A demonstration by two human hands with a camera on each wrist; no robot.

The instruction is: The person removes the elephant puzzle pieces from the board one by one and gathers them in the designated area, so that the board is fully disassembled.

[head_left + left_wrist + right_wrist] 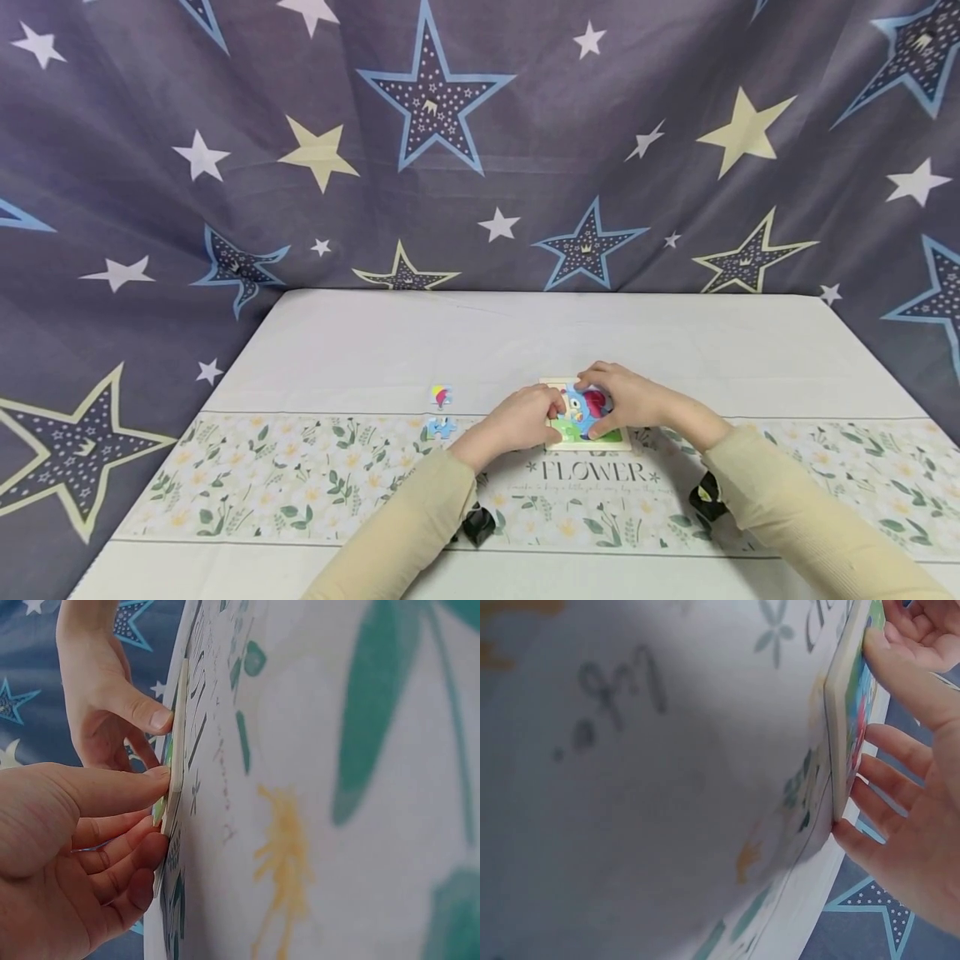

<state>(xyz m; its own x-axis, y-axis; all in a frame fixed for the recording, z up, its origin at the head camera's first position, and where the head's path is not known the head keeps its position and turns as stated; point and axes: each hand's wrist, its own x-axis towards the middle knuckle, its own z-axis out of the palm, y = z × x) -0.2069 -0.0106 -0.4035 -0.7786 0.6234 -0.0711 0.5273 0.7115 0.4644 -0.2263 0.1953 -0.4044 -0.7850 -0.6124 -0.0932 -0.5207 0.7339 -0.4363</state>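
Observation:
A small wooden jigsaw board (600, 446) lies flat on the table, with a blue animal with a red part on its picture pieces (594, 404). At its left side my left hand (525, 418) pinches a green puzzle piece (157, 812) between thumb and curled fingers, low over the board. My right hand (628, 398) spans the board's right part. Its thumb (900, 671) touches the picture near the front, and its spread fingers rest along the far side. Both hands hide parts of the picture.
Two loose jigsaw pieces lie left of the board: one with a yellow and pink shape (441, 396), and a mostly blue one (440, 428). Under them runs a floral printed band (315, 475) on the white table (420, 342). A dark star-patterned cloth (480, 183) hangs behind.

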